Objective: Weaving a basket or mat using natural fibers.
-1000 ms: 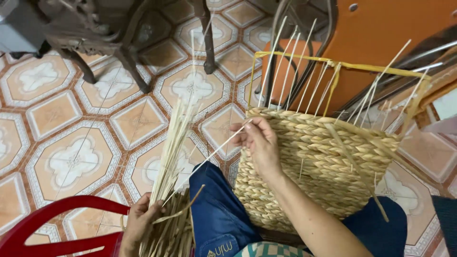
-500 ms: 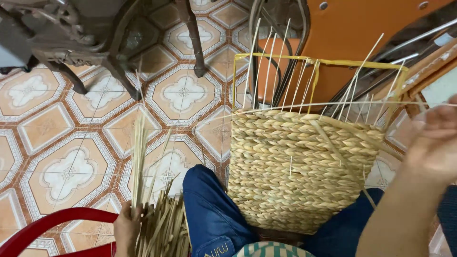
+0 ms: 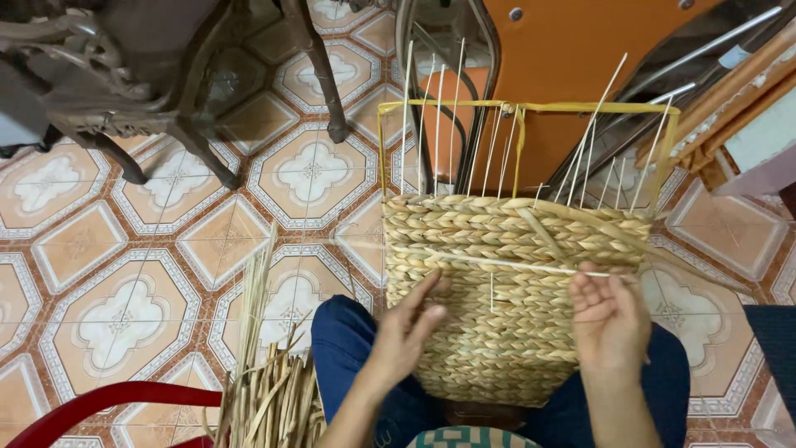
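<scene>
Right hand (image 3: 611,319) pinching a thin pale strand (image 3: 497,262) at fingertip level, fingers curled together against the woven face. Left hand (image 3: 410,323) laid open, fingers spread and flat on the lower left part of the half-woven basket (image 3: 497,332). Basket propped on the lap, between blue-trousered knees (image 3: 344,348), woven wall facing the camera. Strand stretched roughly level across the weave, from the left edge to the right-hand fingers. Above the woven rim: thin upright stakes (image 3: 437,124) inside a yellow rectangular frame (image 3: 531,106). Bundle of loose dried fibres (image 3: 269,390) standing at lower left, beside a red plastic chair rim (image 3: 108,396). Patterned tiled floor (image 3: 124,249) beneath; orange chair (image 3: 564,58) behind the frame.
</scene>
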